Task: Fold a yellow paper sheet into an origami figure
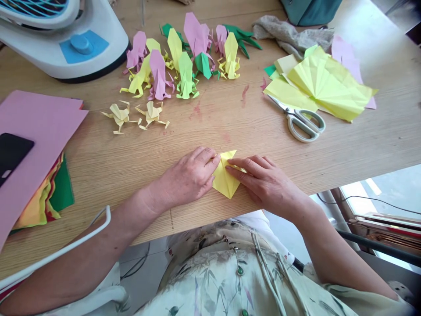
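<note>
A folded piece of yellow origami paper (226, 181) lies near the table's front edge, with a crease down its middle and a pointed lower end. My left hand (194, 173) pinches its left side between thumb and fingers. On the right side, my right hand (263, 177) has its fingers bent over the paper, fingertips touching near the centre crease. The right thumb is mostly hidden. Beyond my hands, two small pale yellow origami frogs (153, 115) stand on the wooden table (210, 127). Behind them is a group of pink, yellow and green origami figures (186, 77).
Scissors (304, 123) lie at the right, points by crumpled yellow paper (329, 83). A grey cloth (289, 35) and a teal bag (311, 11) are behind. At left are a fan base (82, 48), a pink paper stack (42, 114) and a black phone (13, 151).
</note>
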`<state>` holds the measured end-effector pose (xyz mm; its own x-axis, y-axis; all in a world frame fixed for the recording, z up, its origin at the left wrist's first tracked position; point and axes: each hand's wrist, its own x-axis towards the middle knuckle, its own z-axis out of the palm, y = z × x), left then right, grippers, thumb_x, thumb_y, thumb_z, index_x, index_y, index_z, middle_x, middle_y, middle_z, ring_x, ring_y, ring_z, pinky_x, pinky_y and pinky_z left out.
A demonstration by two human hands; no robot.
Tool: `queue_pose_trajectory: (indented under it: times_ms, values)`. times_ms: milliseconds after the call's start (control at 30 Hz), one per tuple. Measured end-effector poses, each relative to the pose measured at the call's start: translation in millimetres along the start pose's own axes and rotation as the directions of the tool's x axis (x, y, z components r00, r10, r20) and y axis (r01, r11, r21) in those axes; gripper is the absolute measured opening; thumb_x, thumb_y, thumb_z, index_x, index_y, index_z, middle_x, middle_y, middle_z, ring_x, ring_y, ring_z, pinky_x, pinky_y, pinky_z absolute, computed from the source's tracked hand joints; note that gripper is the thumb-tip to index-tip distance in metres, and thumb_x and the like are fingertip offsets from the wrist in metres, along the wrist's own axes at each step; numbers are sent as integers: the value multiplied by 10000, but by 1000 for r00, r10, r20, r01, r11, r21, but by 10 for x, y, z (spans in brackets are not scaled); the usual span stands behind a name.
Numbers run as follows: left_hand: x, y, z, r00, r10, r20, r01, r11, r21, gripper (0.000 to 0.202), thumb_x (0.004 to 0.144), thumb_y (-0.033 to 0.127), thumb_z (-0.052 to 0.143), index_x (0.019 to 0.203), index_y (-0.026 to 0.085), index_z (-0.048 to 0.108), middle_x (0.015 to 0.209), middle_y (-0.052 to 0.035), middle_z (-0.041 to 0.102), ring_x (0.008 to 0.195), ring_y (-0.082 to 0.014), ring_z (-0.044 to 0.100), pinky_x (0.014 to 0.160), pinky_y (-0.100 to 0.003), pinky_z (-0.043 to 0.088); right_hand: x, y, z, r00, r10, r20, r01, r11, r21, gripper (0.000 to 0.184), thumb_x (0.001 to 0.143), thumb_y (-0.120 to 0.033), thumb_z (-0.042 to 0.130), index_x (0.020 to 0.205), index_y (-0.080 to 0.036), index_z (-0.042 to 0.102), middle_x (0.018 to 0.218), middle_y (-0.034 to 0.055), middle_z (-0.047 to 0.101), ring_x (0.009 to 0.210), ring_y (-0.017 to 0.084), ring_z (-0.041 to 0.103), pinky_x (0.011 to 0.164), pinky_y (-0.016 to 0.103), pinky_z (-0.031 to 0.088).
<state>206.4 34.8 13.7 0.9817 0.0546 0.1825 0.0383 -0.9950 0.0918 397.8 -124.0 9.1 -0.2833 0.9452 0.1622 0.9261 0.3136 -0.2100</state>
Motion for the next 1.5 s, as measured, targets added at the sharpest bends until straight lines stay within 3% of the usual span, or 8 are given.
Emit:
queue_pose_trajectory:
  times_ms: [233, 433, 1267, 1500]
  values:
    - [1, 1, -34, 1000, -16, -18, 15, 999, -32, 300, 953, 170, 470, 1191, 46, 604, 1084, -160, 615, 1016, -257, 581, 916, -399, 538, 7, -13, -3, 1000, -12, -8, 12, 1000, -5, 371, 1004, -160, 448, 1349, -93, 567, 1404, 160, 576, 1061, 285, 534, 862, 446, 489]
    - [-27, -1, 6, 1000, 28, -12, -28, 999, 43, 417, 943, 135, 495, 1350, 46, 516, 1181, -161, 628, 1081, -267, 593, 963, -405, 532, 3, -9, 5, 1000, -10, 1, 10, 1000, -13, 376, 1015, -177, 433, 1358, -95, 563, 1409, 159, 573, 1047, 282, 535, 860, 446, 482]
    - [-25, 4, 17, 999, 32, 7, -33, 997, 76, 405, 956, 143, 500, 1352, 68, 537, 1202, -145, 642, 1059, -248, 599, 928, -386, 544, -17, 1, 8, 1000, -15, -4, 15, 999, 35, 376, 1021, -162, 419, 1366, -109, 560, 1443, 145, 549, 1104, 275, 532, 891, 444, 472]
    - [-20, 6, 10, 998, 70, 7, -70, 986, 150, 423, 954, 156, 498, 1367, 70, 537, 1337, -152, 608, 1090, -258, 587, 953, -392, 534, -27, 11, 10, 1000, -1, -2, 1, 999, 51, 398, 1014, -163, 421, 1388, -113, 549, 1442, 153, 551, 1102, 282, 534, 893, 452, 480]
